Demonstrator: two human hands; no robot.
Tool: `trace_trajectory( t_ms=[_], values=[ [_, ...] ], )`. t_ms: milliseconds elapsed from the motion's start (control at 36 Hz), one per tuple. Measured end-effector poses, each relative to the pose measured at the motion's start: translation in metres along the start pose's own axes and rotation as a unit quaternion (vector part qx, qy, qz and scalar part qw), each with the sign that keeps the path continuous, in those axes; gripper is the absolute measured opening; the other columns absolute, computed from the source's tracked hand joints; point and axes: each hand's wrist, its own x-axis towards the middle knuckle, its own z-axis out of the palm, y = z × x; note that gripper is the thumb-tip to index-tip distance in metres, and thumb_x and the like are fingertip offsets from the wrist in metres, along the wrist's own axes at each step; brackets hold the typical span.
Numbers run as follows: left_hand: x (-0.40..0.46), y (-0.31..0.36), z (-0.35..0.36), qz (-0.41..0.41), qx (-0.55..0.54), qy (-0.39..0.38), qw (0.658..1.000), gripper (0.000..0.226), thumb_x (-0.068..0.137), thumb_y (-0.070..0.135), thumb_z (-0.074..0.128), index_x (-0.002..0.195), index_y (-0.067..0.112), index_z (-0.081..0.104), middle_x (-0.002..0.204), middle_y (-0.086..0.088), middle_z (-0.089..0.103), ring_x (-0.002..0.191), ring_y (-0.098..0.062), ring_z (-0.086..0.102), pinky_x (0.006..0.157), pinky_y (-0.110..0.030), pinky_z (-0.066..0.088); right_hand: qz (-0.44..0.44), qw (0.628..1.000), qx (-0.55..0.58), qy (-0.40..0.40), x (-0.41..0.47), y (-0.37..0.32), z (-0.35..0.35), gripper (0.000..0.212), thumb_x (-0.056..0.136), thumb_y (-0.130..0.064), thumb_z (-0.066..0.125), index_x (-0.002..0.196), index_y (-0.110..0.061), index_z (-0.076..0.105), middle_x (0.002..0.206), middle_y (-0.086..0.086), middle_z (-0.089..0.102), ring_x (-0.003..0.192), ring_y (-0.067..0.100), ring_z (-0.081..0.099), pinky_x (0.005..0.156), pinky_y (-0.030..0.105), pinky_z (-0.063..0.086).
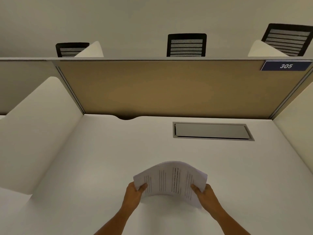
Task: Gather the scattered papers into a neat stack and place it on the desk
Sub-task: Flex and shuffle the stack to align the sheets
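Though bowed — papers [171, 181] between grips.

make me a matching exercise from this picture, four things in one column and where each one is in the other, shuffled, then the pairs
Things
1. stack of papers
2. number plate 305
3. grey cable hatch
4. middle black chair

Places
A. behind the tan divider panel
B. top right corner of the divider panel
C. set flush into the desk, right of centre
D. held between the left hand and the right hand, bowed upward

Pairs: 1-D, 2-B, 3-C, 4-A
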Motion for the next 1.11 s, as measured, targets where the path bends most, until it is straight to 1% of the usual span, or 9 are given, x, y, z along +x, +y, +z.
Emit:
trace_trajectory(
  t_ms=[111,194,306,361,500,667,750,861,1111],
  values=[
    [0.001,0.007,-0.014,0.018,0.007,0.006,1.0,0.01,0.086,0.024,0.067,0.096,0.024,0.068,0.092,0.0,0.076,0.092,-0.03,0.073,0.063,-0.025,0.06,-0.039,0.992,-0.108,-0.048,0.001,-0.018,-0.012,0.018,0.097,-0.031,0.057,0.097,-0.017,0.068,0.092,0.008,0.074,0.082,0.026,0.073,0.074,0.042,0.06],
    [0.005,0.015,-0.023,0.035,-0.006,0.042,0.999,0.02,0.087,0.013,0.07,0.107,0.014,0.067,0.091,-0.001,0.076,0.09,-0.03,0.073,0.06,-0.022,0.058,-0.063,0.981,-0.166,-0.079,0.002,-0.037,-0.022,0.019,0.097,-0.03,0.057,0.088,-0.017,0.067,0.089,0.009,0.075,0.078,0.026,0.074,0.069,0.039,0.059],
    [0.014,0.032,-0.033,-0.007,-0.042,0.114,0.993,0.078,0.082,0.012,0.077,0.147,0.014,0.033,0.136,-0.012,0.056,0.12,-0.031,0.058,0.097,-0.039,0.05,-0.073,0.969,-0.197,-0.129,0.003,-0.062,-0.036,0.022,0.094,-0.033,0.059,0.096,-0.015,0.07,0.09,0.002,0.076,0.077,0.015,0.076,0.074,0.037,0.063],
    [0.02,0.042,-0.036,0.022,0.03,0.122,0.992,0.093,0.076,0.033,0.08,0.151,0.023,0.025,0.155,-0.004,0.037,0.142,-0.027,0.037,0.116,-0.051,0.031,-0.076,0.96,-0.224,-0.149,0.003,-0.074,-0.04,0.021,0.093,-0.035,0.059,0.099,-0.018,0.068,0.093,0.0,0.076,0.079,0.014,0.076,0.078,0.037,0.063],
    [0.016,0.088,-0.026,0.134,0.217,-0.097,0.962,0.094,0.067,0.061,0.074,0.148,0.041,0.03,0.161,0.01,0.022,0.151,-0.022,0.008,0.121,-0.05,0.013,-0.087,0.93,-0.301,-0.193,-0.004,-0.11,-0.043,0.011,0.093,-0.034,0.059,0.093,-0.023,0.062,0.098,0.002,0.073,0.084,0.014,0.073,0.082,0.035,0.059],
    [0.008,0.119,0.006,0.171,0.175,-0.251,0.937,0.1,0.069,0.055,0.079,0.145,0.055,0.014,0.148,0.022,0.041,0.129,-0.008,0.052,0.096,-0.028,0.051,-0.114,0.885,-0.395,-0.22,-0.012,-0.15,-0.038,0.013,0.094,-0.031,0.057,0.099,-0.021,0.064,0.097,0.0,0.068,0.08,0.013,0.067,0.075,0.026,0.055],
    [0.006,0.126,0.013,0.177,0.168,-0.249,0.937,0.072,0.08,0.045,0.074,0.142,0.039,0.039,0.134,0.01,0.059,0.112,-0.014,0.063,0.088,-0.024,0.055,-0.131,0.87,-0.429,-0.207,-0.016,-0.163,-0.037,0.024,0.096,-0.03,0.055,0.112,-0.018,0.066,0.106,0.004,0.07,0.087,0.019,0.067,0.078,0.026,0.053],
    [0.003,0.13,0.018,0.152,0.163,-0.212,0.952,0.016,0.089,0.032,0.067,0.102,0.023,0.071,0.093,0.003,0.072,0.08,-0.013,0.067,0.069,-0.017,0.051,-0.152,0.865,-0.439,-0.187,-0.022,-0.174,-0.042,0.026,0.096,-0.031,0.055,0.117,-0.019,0.066,0.112,0.006,0.071,0.084,0.016,0.067,0.074,0.024,0.053],
    [-0.001,0.12,0.012,0.075,-0.006,-0.125,0.989,0.024,0.087,0.038,0.067,0.097,0.018,0.074,0.089,0.001,0.078,0.082,-0.021,0.074,0.076,-0.035,0.06,-0.176,0.929,-0.232,-0.229,-0.022,-0.172,-0.081,0.027,0.088,-0.04,0.069,0.111,-0.029,0.075,0.098,-0.007,0.077,0.09,0.016,0.074,0.079,0.03,0.062]
  ],
)
